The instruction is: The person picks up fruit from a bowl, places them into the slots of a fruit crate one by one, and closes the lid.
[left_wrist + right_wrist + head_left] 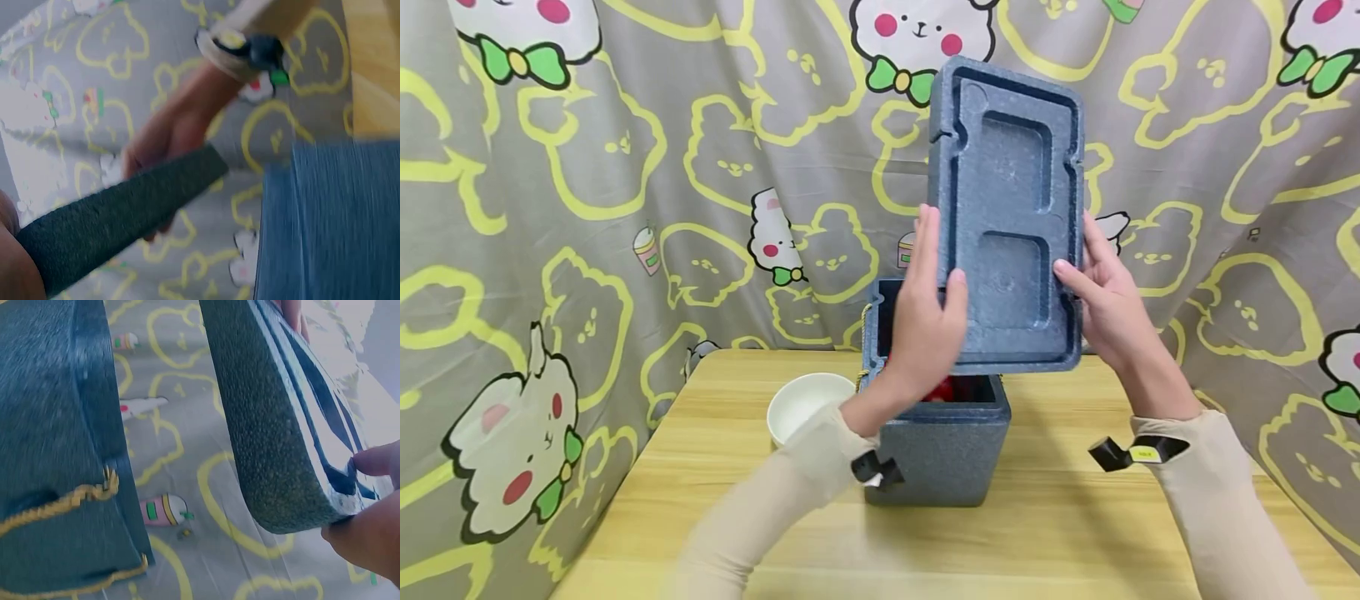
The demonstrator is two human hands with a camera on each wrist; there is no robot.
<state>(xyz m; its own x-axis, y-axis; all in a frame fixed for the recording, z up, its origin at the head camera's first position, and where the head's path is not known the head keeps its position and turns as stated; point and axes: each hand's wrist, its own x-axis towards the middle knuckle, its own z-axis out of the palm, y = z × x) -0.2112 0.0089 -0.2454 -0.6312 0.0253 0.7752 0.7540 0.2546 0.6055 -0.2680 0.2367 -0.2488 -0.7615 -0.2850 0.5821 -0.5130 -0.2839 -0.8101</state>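
A grey-blue foam lid [1013, 175] is held up and tilted above a matching foam box [936, 458], its recessed underside facing the head camera. My right hand [1112, 308] grips the lid's right edge, thumb on the recessed face and fingers behind. On the lid's left edge lies my left hand [925, 325], fingers straight and pointing up, thumb extended. In the left wrist view the lid [125, 219] appears edge-on between both hands. Something red [940, 390] shows inside the box, mostly hidden by the left hand and lid.
A white bowl [808, 404] stands on the wooden table [1060, 517], left of the box and partly behind my left forearm. Yellow rope [75, 499] is attached to the box's side. A patterned curtain [715, 167] hangs behind and around the table.
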